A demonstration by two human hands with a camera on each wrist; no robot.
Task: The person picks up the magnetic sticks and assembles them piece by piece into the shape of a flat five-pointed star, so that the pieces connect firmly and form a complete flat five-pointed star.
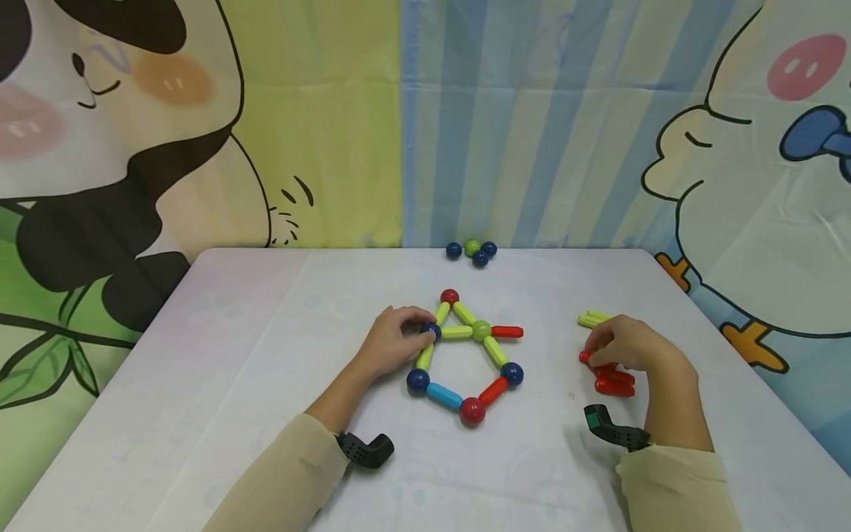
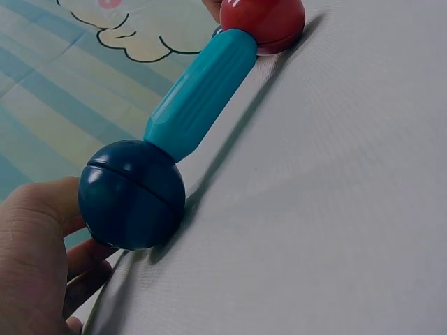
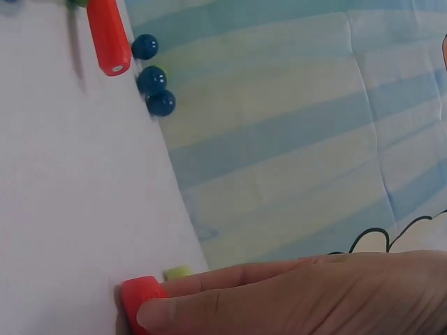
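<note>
A flat figure of coloured sticks and balls lies on the white table [image 1: 319, 295]. My left hand [image 1: 392, 336] holds the dark blue ball [image 1: 433, 331] at the figure's left corner between thumb and fingers. A red ball [image 1: 450, 296] tops the figure, and a green ball [image 1: 482, 330] joins several yellow-green sticks and one red stick [image 1: 508, 332] that points right. Along the bottom, a light blue stick [image 1: 444, 397] meets a red ball [image 1: 473, 411]. On the right, my right hand [image 1: 634, 343] pinches a red stick [image 3: 140, 293] beside other red sticks [image 1: 614, 386].
Yellow-green sticks [image 1: 594, 318] lie just behind my right hand. At the table's far edge sit several loose balls, dark blue [image 1: 454, 251] and one green [image 1: 473, 247]. A cartoon-printed curtain [image 1: 518, 125] hangs behind the table. Each wrist wears a black camera band [image 1: 366, 450].
</note>
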